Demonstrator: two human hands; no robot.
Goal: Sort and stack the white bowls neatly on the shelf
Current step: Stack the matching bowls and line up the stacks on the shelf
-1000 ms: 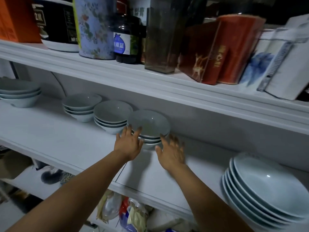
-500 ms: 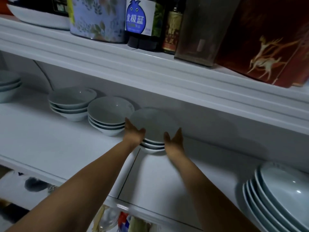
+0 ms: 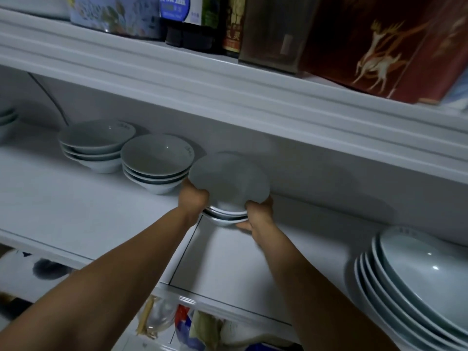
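**When Lifting the Centre Stack: Two-Hand Grip**

While working at mid-frame, steer both forearms wide of the large tilted bowl stack (image 3: 417,274) at lower right. Note the left hand (image 3: 193,198) curled onto the left edge of the small bowl stack (image 3: 228,188), and the right hand (image 3: 258,211) clamped on its right edge, thumb above, fingers tucked beneath the lowest bowl. Grip from below, never by the top rim alone. Lift all bowls as one unit, held level; judging by the tipped look of the top bowl, expect sliding. Clear the middle stack (image 3: 157,160), just beside at left, before shifting sideways. Set down squarely, rims aligned.

Appearance: pale glazed, shallow, flared rims; nested about three deep; top bowl blurred. Location: on the white shelf (image 3: 76,211), centre frame, near the back wall. Further left, find a matching far-left stack (image 3: 96,138). Above, disregard the red box (image 3: 379,46) on the upper shelf (image 3: 228,79).
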